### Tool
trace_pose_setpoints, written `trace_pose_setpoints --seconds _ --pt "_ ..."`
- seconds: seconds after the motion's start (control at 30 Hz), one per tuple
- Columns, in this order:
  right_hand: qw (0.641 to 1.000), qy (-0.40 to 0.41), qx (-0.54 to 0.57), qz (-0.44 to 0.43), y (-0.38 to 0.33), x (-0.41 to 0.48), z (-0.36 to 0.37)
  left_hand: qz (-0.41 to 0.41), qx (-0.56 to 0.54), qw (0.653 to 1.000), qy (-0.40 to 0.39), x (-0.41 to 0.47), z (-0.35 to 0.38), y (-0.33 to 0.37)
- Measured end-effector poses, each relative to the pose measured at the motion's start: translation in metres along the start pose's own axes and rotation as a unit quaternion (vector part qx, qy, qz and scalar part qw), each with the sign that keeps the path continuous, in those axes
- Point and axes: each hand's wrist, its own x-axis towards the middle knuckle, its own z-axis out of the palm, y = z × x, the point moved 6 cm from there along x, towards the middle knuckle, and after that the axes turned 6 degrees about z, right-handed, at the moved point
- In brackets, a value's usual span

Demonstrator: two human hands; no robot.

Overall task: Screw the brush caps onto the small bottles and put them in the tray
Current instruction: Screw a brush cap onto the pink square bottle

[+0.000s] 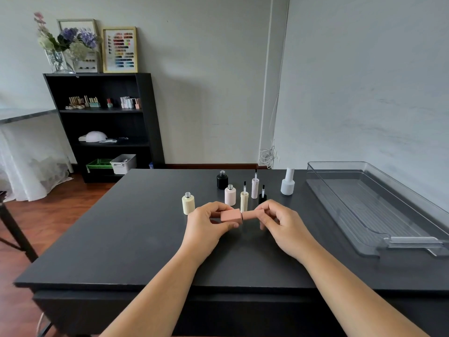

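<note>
My left hand (209, 221) grips a pink square bottle (230, 215), held sideways above the black table (136, 234). My right hand (279, 221) grips the matching pink brush cap (250, 214), which meets the bottle's neck. Behind my hands stand open bottles: a cream one (188, 203), a pale pink one (230, 195) and a black one (222, 180). Three brush caps stand upside down with brushes up: cream (244, 199), pale pink (254, 187) and black (262, 195). A white bottle (288, 182) stands capped. The clear plastic tray (388, 242) lies at the right with nothing in it.
A black shelf unit (148, 117) with small bottles, a lamp and bins stands against the far wall at the left. Framed colour charts and a vase of flowers (63, 45) sit on top of it. A coil of white cable (267, 156) hangs behind the table.
</note>
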Motion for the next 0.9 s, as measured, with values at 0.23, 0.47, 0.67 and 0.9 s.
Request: trace_pose_setpoints --seconds 0.23,0.47,0.67,0.9 --pt "0.999 0.004 0.021 0.037 0.003 0.002 0.0 0.006 0.002 1.0 0.002 0.001 0.0 0.001" --pt "1.0 0.009 -0.02 0.001 0.0 0.001 0.0 0.005 0.019 1.0 -0.014 0.001 0.001 0.001" --pt "1.0 -0.008 -0.008 -0.017 -0.006 -0.002 0.0 -0.006 0.017 1.0 -0.008 0.0 0.0 0.001" --pt "0.999 0.006 -0.025 -0.047 -0.009 -0.003 0.0 -0.004 0.015 1.0 -0.015 0.0 0.002 0.002"
